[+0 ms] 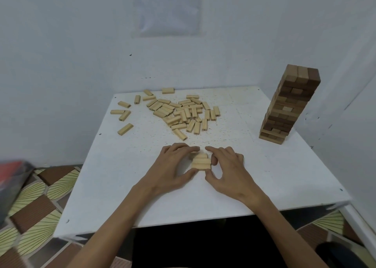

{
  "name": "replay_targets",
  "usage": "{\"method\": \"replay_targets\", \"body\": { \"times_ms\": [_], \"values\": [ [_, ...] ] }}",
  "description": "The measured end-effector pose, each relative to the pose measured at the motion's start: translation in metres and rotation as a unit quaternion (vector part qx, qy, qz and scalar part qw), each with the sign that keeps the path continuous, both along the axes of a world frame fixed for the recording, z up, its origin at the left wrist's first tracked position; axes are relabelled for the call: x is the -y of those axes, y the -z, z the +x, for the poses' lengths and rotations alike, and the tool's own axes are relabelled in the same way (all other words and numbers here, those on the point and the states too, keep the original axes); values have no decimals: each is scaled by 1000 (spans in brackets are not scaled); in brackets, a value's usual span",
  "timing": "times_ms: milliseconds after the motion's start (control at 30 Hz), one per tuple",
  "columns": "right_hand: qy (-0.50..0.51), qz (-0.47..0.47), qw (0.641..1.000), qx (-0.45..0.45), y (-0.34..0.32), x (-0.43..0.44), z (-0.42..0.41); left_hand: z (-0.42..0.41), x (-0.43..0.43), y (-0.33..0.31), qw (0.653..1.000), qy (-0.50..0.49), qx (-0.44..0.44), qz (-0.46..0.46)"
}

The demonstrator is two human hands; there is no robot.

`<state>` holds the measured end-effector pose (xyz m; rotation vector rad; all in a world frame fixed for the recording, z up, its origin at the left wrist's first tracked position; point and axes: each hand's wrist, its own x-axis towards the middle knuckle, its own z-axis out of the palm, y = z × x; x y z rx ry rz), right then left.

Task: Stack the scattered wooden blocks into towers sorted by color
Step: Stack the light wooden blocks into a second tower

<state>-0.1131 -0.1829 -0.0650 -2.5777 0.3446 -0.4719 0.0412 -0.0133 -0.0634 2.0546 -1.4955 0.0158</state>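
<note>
Thumb and curled fingers of the left hand (pixel 175 166) close round the left side of three light blocks (pixel 201 162). The fingertips reach over the far edge and the thumb presses the near left corner. The right hand (pixel 225 166) mirrors it: its thumb touches the near right corner, its middle fingers curl against the right ends, and its index finger stretches over the far side. Both grips are narrow, cupping the set between them.

The three blocks lie side by side, long sides touching, and run left to right. Whether another layer lies beneath them I cannot tell. They sit on the white speckled table (pixel 264 176) at about 6 o'clock from its centre, a little in from the near edge.

From the hands, at 11 to 12 o'clock, a loose pile of light wooden blocks (pixel 183 113) is spread over the far half of the table. Most lie flat at mixed angles, and many touch or overlap. A few strays lie apart at 10 o'clock, near the left edge, among them a single block (pixel 125 129) lying on a slant.

At 2 o'clock, by the far right corner, stands a tall dark block tower (pixel 289 105). It leans slightly, and one light block shows midway up it.

A paper sheet (pixel 166 9) hangs on the wall at 12 o'clock. Patterned floor (pixel 40 202) shows at 8 o'clock.
</note>
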Motion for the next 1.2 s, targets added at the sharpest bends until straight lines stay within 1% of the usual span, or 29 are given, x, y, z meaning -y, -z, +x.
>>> {"method": "replay_targets", "body": {
  "times_ms": [67, 167, 233, 400, 500, 667, 1033, 1200],
  "values": [
    [-2, 6, 1000, -9, -1, 1, 1, 1, -1, 0, 1000, -20, 18, 2],
    [-8, 8, 1000, -20, -3, 2, 3, 0, -1, -2, 996, -70, 43, 32],
    [-9, 4, 1000, -19, -3, 1, 4, -3, 0, -2, 995, -75, 40, 45],
    [-20, 9, 999, -33, -8, 2, 9, -4, 4, -3, 998, -48, 13, 44],
    [-30, 1, 999, -29, -10, 0, 11, -2, 5, -5, 999, -14, -8, 51],
    [-39, -5, 999, -19, -11, -1, 11, 3, 7, -12, 996, 27, -6, 85],
    [-30, 2, 999, -19, -12, -2, 9, 10, 11, -24, 987, 29, -44, 154],
    [-25, 7, 1000, -16, -12, -3, 9, 8, 13, -28, 984, 18, -44, 173]
  ]
}}
